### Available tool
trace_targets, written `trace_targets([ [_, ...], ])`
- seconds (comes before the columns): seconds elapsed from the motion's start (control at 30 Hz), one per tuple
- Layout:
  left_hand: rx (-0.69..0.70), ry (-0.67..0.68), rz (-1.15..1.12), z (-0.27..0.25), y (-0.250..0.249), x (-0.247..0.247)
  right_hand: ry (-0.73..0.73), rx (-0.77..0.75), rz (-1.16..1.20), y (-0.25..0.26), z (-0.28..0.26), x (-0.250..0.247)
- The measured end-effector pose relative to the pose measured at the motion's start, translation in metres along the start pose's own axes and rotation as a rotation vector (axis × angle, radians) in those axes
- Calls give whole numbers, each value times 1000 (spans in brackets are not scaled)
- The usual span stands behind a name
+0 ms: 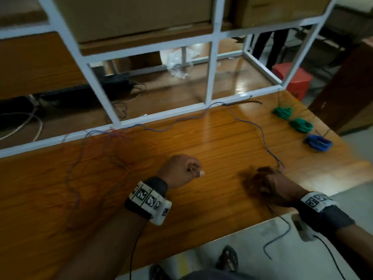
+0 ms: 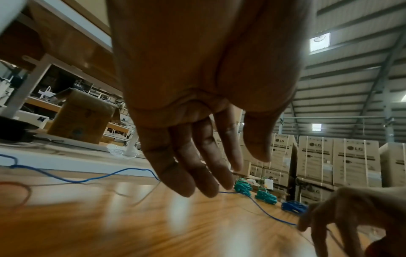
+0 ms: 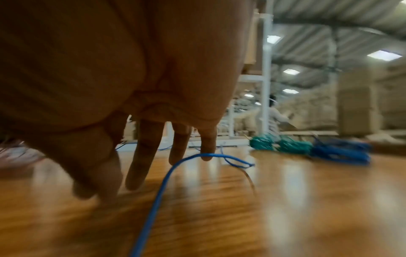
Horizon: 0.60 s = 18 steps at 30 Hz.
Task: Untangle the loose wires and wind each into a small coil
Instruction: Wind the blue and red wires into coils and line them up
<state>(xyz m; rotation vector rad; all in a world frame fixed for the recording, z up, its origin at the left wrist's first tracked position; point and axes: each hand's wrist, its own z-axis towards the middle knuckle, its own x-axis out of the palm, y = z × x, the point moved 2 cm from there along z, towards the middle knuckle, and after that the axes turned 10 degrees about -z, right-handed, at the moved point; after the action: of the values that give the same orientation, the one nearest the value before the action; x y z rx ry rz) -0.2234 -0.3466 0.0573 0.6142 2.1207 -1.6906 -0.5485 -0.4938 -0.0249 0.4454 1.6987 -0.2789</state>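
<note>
Three finished coils sit in a row at the far right of the wooden surface (image 1: 201, 142): two green coils, far (image 1: 282, 112) and near (image 1: 301, 125), then one blue coil (image 1: 319, 142) closest to the edge, each just beside the next. One loose blue wire (image 1: 252, 123) still lies uncoiled. One tangle of thin reddish wires (image 1: 113, 156) spreads over the left half of the surface; the strands are too blurred to count.

The blue wire's long axis runs roughly left to right along the white frame rail (image 1: 161, 115) at the back, then bends and snakes toward the person, ending at the right hand (image 1: 268, 186). From the right wrist view it crosses the little fingertip (image 3: 206, 153) and drops down past the camera; the fingers there hang fairly straight and spread, not visibly pinching it. The head view of this hand is smeared, so whether it grips is not clear.

The left hand (image 1: 179, 171) hovers over mid-surface, holding nothing; fingers (image 2: 186, 167) relaxed, slightly bent, narrow gap to the thumb.

Around: stacked cardboard boxes (image 2: 351, 161) beyond the coils, a red stool (image 1: 292, 77) behind the frame, dark cables on the far side of the rail.
</note>
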Motion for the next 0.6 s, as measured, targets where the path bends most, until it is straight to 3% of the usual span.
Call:
trace_targets([
  [0.07, -40, -19, 35, 25, -7, -1, -163, 134, 142, -13, -2, -12],
  [0.17, -70, -31, 50, 50, -19, 20, -318, 578, 270, -51, 0, -26],
  [0.27, -91, -24, -47, 64, -29, 51, -157, 838, 364, -82, 15, -22],
  [0.33, -107, -28, -90, 77, -35, 69, -39, 811, 440, -92, 30, -19],
  [0.43, -139, -101, -297, 102, -46, 87, 38, 644, 466, -85, 44, -22],
  [0.6, -312, -200, -562, 150, -48, 112, -35, 587, 408, -70, 40, -2],
])
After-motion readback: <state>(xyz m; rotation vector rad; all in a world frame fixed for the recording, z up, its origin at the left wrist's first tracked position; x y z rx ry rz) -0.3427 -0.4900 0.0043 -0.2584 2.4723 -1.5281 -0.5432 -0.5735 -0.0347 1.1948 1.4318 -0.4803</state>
